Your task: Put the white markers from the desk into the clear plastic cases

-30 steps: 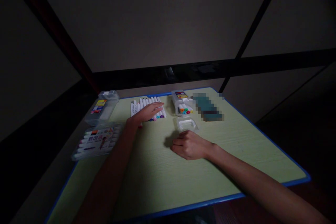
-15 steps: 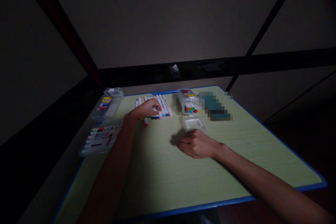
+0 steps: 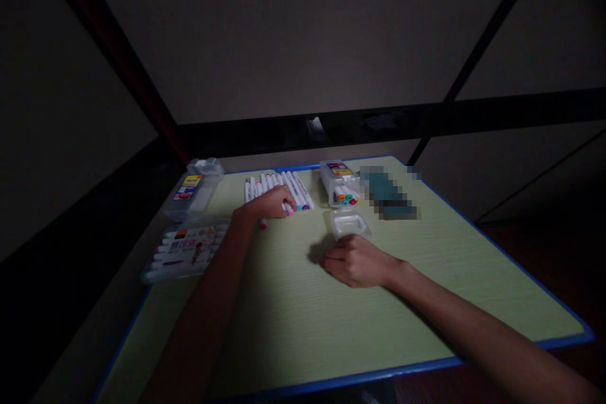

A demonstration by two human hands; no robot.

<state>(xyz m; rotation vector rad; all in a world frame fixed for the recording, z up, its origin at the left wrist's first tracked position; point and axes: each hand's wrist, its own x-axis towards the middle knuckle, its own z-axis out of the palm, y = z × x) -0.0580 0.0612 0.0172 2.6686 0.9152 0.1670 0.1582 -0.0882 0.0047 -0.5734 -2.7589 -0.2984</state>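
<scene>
My left hand (image 3: 273, 202) reaches over a row of white markers (image 3: 267, 182) with coloured ends. Its thumb and fingers are closed around the near end of one marker (image 3: 290, 211) with a pink tip, which still lies among the others. A marker with a dark pink end (image 3: 263, 224) juts out nearer to me. My right hand (image 3: 356, 262) rests on the table as a loose fist, with nothing showing in it. Just beyond its knuckles lies a clear plastic lid (image 3: 350, 222). Behind that, an open clear case (image 3: 339, 182) lies on its side, holding several markers with bright ends.
At the back left lies another clear case (image 3: 193, 194) with a yellow and blue label. A flat clear pack of markers (image 3: 184, 252) sits at the left edge. To the right is a blurred-out teal item (image 3: 386, 192). The light green table (image 3: 426, 303) has a blue rim.
My left hand has moved slightly right and lower, and its fingers have closed on the pink-tipped marker. My right hand has stayed in place.
</scene>
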